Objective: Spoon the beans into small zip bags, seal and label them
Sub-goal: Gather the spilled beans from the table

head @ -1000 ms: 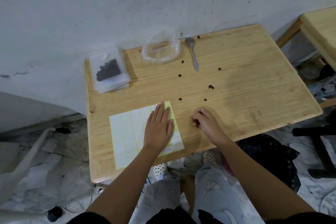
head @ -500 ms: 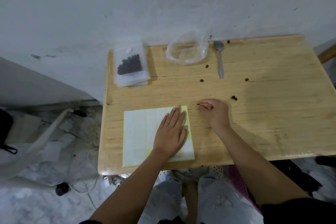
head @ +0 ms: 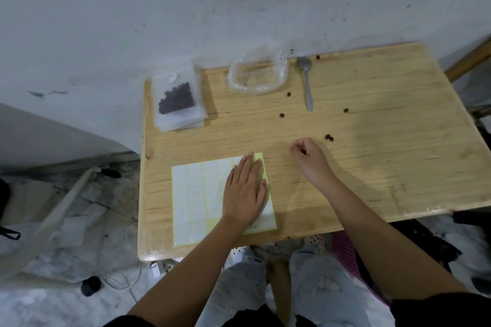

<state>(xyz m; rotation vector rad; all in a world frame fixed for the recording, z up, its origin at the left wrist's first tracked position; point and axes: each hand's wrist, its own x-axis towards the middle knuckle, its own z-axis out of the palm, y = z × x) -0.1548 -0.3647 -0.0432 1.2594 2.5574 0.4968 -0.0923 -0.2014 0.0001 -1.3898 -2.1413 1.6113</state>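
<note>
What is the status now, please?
Left hand flat on label sheet. Right hand curled, contents unclear. Filled bag atop bag stack. Loose beans scattered near spoon.

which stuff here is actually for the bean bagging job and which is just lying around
For the job:
filled zip bag, on the stack of empty bags
spoon
label sheet, under the left hand
loose beans on the table
crumpled clear bag, probably

Just lying about:
dark round thing on the floor
pink basket under the table
second wooden table, right edge
</note>
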